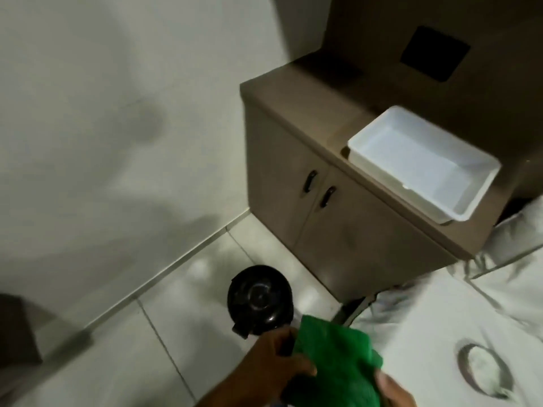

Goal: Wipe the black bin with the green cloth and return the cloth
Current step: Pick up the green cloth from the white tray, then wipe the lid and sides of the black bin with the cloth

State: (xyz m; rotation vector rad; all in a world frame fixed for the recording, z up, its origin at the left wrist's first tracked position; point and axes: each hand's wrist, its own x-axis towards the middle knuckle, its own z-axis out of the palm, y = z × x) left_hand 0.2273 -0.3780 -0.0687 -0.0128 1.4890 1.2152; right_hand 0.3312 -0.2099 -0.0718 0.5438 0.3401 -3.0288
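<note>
Left hand [271, 358] grips the left edge of the green cloth [335, 359], fingers curled over it. Right hand [392, 390] pinches the cloth's lower right corner; only the thumb and a bit of palm show at the bottom edge. Cloth is fuzzy, textured fabric, bunched and folded between both hands, held in the air.

Black bin [260, 298] sits on the floor just beyond the left hand, above and slightly left of the cloth. Round, glossy, domed lid with a circular centre; a small pedal or tab sticks out near the left hand's fingers. Cloth overlaps the bin's near right edge in view; cannot tell if they touch.

Floor [164, 342] is pale glossy tile with grout lines. Farther out and right of the hands: brown matte cabinet [293, 183], two doors with dark handles. White rectangular plastic tray [458, 207] rests on the cabinet top. White crumpled fabric [440, 312], right of the right hand. Plain pale wall [117, 98] to the left. Frame is blurred.
</note>
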